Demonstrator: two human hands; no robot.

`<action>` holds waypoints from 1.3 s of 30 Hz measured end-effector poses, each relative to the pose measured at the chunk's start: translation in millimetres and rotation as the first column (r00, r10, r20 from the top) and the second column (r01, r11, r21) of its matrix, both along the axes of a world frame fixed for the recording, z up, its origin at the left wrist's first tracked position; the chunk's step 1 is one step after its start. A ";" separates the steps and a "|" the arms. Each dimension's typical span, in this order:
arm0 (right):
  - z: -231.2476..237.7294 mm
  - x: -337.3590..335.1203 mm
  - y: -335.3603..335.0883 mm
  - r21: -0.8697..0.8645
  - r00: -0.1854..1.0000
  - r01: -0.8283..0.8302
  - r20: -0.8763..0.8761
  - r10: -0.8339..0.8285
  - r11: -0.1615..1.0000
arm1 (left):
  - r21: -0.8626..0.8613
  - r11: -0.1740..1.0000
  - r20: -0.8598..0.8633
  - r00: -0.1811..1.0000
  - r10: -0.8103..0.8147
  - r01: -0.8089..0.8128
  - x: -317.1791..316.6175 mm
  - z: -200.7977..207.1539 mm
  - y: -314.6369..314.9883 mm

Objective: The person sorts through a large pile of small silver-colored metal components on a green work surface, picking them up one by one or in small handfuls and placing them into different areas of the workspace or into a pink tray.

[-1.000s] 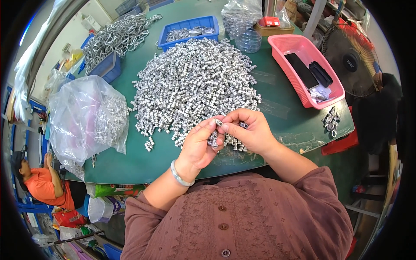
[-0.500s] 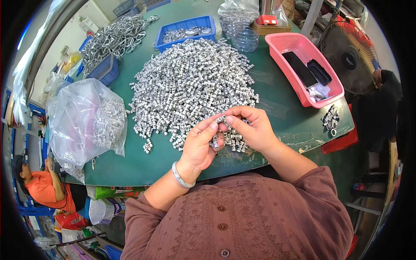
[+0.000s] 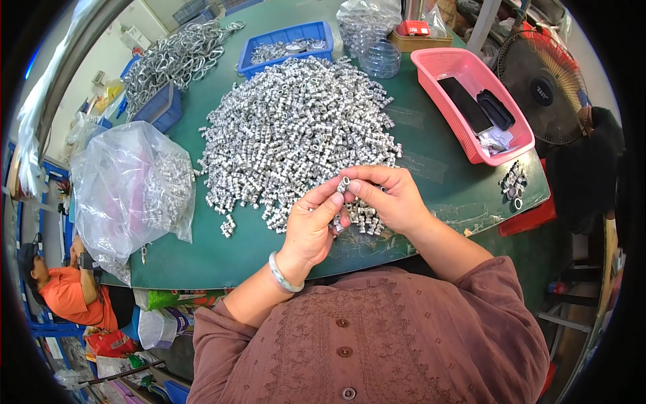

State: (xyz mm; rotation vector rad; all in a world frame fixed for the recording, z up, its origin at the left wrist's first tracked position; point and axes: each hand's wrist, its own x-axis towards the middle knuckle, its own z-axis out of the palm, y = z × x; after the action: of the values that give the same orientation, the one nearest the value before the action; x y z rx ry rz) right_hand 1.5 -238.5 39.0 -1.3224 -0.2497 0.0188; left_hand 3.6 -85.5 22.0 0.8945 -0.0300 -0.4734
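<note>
Between my fingertips is a small silvery metal ring-shaped fitting [image 3: 344,183], its round opening facing up. My left hand [image 3: 309,225] pinches it from the left, and a few more of these metal pieces show by its curled lower fingers. From the other side my right hand [image 3: 393,200] grips the same fitting with thumb and forefinger; its remaining fingers are mostly hidden. Both hands are over the near edge of a large pile of similar metal fittings [image 3: 289,128], which is heaped on the green table [image 3: 222,266].
Left of the pile stand a clear plastic bag [image 3: 128,188] of metal parts and a heap of metal loops [image 3: 182,60]. Behind is a blue tray [image 3: 286,48]; rightward, a pink basket [image 3: 447,111], loose rings [image 3: 515,185] and a fan [image 3: 542,87]. A person in orange [image 3: 74,296] is far left.
The fitting between my fingertips has turned so its round opening faces up more. My hands have barely shifted. The other person's arm at the left has moved slightly.
</note>
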 end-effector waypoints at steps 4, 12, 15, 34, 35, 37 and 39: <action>1.7 -1.9 -0.4 0.023 1.000 -0.004 -0.024 0.004 1.000 | 0.012 1.000 0.012 1.000 0.016 -0.016 -1.5 0.4 -1.0; 0.5 -2.5 -0.4 0.025 0.999 -0.024 -0.045 0.025 0.999 | 0.024 0.999 0.018 0.999 0.033 -0.033 -2.2 -0.8 -0.8; 1.5 -2.4 -0.8 0.044 0.997 -0.040 -0.057 0.042 0.998 | 0.021 0.999 0.018 0.999 0.037 -0.038 -2.1 -0.2 -1.5; 1.9 -3.9 -4.3 -0.002 0.996 -0.092 -0.010 0.092 0.996 | 0.052 0.995 0.033 0.996 0.084 -0.085 -0.3 -7.3 -5.1; 1.3 -3.8 -4.2 -0.001 0.996 -0.091 -0.010 0.091 0.996 | 0.043 0.995 0.020 0.996 0.085 -0.086 -0.5 -7.2 -5.5; -0.7 -3.3 -3.4 -0.028 0.998 -0.055 -0.021 0.054 0.998 | 0.034 0.996 0.025 0.997 0.076 -0.076 -0.7 -4.8 -5.8; 0.1 -2.8 -3.6 -0.029 0.998 -0.056 -0.037 0.055 0.998 | 0.025 0.997 0.029 0.997 0.066 -0.066 -0.5 -4.5 -5.8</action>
State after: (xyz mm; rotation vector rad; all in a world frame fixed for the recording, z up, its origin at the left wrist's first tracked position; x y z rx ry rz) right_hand -1.3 -242.1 39.1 -1.3434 -0.2567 0.0937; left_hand 3.1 -91.2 17.5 0.9250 -0.0200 -0.4004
